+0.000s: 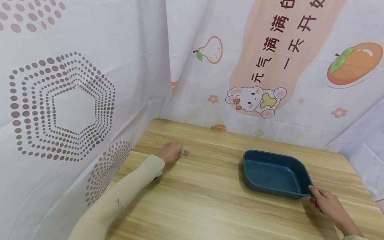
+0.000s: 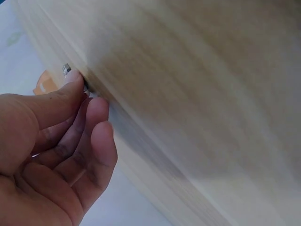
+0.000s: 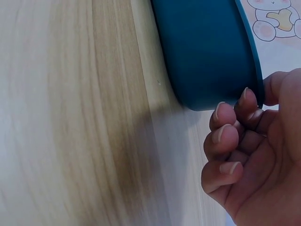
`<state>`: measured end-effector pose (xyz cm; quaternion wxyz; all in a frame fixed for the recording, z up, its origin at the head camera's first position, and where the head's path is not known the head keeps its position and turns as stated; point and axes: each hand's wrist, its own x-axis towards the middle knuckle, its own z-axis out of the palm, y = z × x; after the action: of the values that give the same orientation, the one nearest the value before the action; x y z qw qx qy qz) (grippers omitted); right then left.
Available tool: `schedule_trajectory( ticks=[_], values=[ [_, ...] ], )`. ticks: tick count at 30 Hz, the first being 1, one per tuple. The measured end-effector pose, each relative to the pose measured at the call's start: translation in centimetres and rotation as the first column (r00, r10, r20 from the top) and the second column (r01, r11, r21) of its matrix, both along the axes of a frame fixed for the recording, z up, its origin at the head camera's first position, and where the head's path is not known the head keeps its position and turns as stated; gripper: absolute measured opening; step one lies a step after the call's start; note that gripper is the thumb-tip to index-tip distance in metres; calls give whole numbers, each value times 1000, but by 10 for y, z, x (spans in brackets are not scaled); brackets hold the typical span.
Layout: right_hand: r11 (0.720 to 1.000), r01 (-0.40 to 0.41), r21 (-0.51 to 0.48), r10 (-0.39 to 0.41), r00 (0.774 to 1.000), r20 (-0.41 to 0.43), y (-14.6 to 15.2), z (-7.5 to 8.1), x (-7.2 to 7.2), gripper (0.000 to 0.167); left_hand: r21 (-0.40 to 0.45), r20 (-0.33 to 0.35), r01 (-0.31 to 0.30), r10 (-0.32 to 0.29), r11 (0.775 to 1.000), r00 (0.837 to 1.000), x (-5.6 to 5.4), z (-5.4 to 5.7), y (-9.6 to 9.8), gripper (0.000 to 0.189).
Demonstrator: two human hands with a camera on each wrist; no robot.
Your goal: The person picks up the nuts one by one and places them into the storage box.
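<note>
At the table's far left, my left hand [image 1: 171,152] has its thumb and index finger brought together at a small cluster of silvery metal pieces [image 1: 186,153]. The left wrist view shows a metal piece [image 2: 66,68] beyond the thumb tip and another at the fingertips; the fingers partly hide them, and their exact kind is too small to tell. On the right, my right hand [image 1: 325,202] pinches the near right corner of a dark blue rectangular tray [image 1: 272,174] by its rim, thumb outside. The tray's visible inside holds nothing.
The wooden table [image 1: 195,205] has a light grain. A white curtain with dotted patterns [image 1: 75,109] hangs along the left side, and a printed one with a rabbit [image 1: 254,101] stands behind the far edge.
</note>
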<state>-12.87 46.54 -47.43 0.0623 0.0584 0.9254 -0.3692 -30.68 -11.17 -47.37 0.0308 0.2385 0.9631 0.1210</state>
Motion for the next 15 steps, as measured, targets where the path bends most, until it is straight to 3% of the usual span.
schedule_trajectory(
  ticks=[6,10,15],
  values=[
    [1000,7,-11,-7,999,-48,-3,-1,0,56,-2,22,21,-21,1000,1000,-2,1,0,38],
    [1000,14,-27,-15,998,-53,-4,-3,1,56,6,32,49,-49,999,998,1,2,-1,28],
    [998,24,-51,-26,999,-37,-4,-3,2,57,-44,1,108,-108,993,994,7,5,-3,11]
  ],
)
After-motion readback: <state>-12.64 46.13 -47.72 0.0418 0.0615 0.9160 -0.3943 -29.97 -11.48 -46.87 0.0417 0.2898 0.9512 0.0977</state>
